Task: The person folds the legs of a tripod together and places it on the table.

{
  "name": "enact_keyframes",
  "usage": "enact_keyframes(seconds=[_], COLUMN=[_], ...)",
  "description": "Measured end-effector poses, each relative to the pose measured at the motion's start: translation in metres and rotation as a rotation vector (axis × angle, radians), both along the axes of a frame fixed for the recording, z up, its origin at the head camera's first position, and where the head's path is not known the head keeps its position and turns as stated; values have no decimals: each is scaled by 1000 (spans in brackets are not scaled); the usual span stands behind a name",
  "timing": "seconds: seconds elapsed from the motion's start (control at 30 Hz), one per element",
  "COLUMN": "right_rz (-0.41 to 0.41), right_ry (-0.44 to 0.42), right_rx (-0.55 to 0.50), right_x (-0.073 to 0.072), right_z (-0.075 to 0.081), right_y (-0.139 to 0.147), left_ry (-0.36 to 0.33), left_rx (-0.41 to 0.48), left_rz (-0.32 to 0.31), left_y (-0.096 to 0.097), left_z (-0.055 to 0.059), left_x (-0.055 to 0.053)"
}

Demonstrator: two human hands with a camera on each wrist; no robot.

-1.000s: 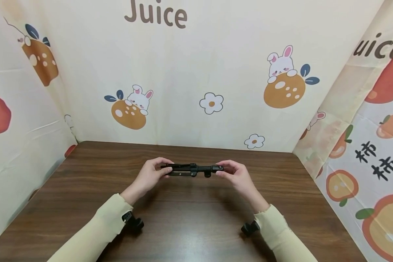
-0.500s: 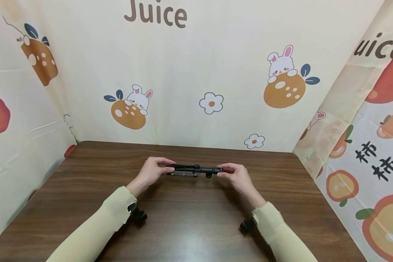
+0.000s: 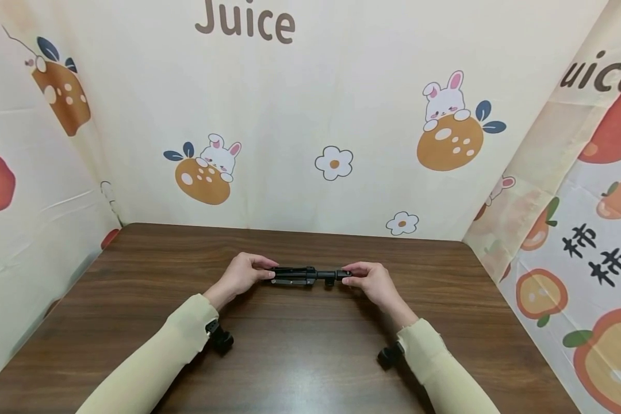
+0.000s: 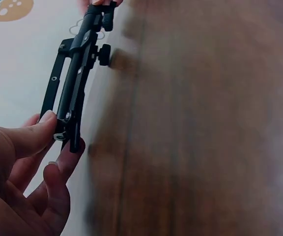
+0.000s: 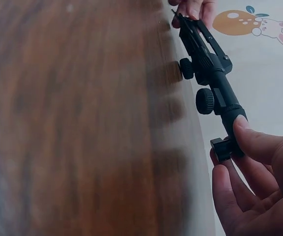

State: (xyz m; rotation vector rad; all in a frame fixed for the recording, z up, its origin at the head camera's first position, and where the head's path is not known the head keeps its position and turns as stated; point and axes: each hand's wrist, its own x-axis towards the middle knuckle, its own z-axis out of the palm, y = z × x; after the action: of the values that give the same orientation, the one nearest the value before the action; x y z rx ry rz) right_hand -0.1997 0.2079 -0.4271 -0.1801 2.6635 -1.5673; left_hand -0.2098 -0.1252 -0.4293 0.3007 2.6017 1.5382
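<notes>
A folded black mini tripod lies level between my two hands, close over the table. My left hand pinches its leg end, thumb on the near side. At the other end, my right hand grips the head between thumb and fingers. In the left wrist view the tripod shows its folded legs, a central tube and black knobs. The right wrist view shows a ridged knob on the tripod's column, and a small block at the head beside my right fingers.
A brown wood-grain table spreads under both arms. Behind it hangs a cream curtain printed with rabbits and fruit, and more printed cloth closes off the right side. Black wrist mounts sit below the sleeves.
Both hands have brought the tripod slightly lower and nearer in the head view, with a small shift to the right at its leg end. The grip at each end stays the same.
</notes>
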Motion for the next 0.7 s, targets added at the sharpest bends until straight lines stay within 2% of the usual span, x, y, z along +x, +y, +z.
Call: enact_keyframes(seconds=[0.23, 0.43, 0.57, 0.7], right_rz=[18, 35, 58, 83], right_ry=[-10, 18, 33, 55], right_rx=[-31, -101, -165, -200], right_x=[1, 0, 1, 4], right_z=[3, 7, 9, 13], right_y=[2, 6, 9, 12], left_ry=[15, 16, 16, 57], left_rx=[21, 45, 90, 113], left_rz=[-19, -20, -9, 13], left_y=[-2, -7, -12, -18], left_z=[0, 3, 8, 17], left_x=[2, 1, 3, 7])
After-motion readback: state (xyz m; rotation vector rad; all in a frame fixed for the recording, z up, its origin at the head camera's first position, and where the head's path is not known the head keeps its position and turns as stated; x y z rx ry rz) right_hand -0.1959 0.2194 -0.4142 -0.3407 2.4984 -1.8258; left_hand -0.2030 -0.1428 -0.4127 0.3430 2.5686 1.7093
